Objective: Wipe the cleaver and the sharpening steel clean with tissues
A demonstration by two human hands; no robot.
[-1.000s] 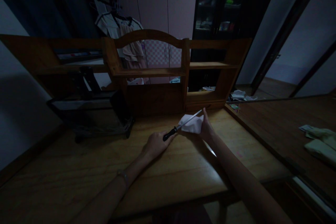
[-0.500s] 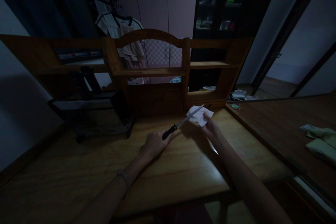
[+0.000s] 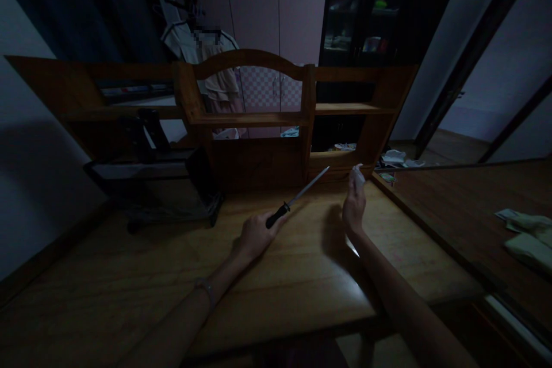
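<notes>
My left hand is wrapped round the black handle of a sharpening steel. Its thin grey rod slants up and to the right above the desk, with the tip free. To the right of the tip, my right hand is raised, turned edge-on to me. A white tissue shows at its fingertips, mostly hidden behind the fingers. Hand and tissue are apart from the rod.
Both hands are over a wooden desk with a shelf unit along its back. At the left stands a dark holder with black handles sticking up. Beyond the right edge lies pale green cloth.
My right hand has moved right, off the rod, and turned, taking the tissue with it. The tissue was spread beneath the rod before. My left hand and the sharpening steel have hardly moved.
</notes>
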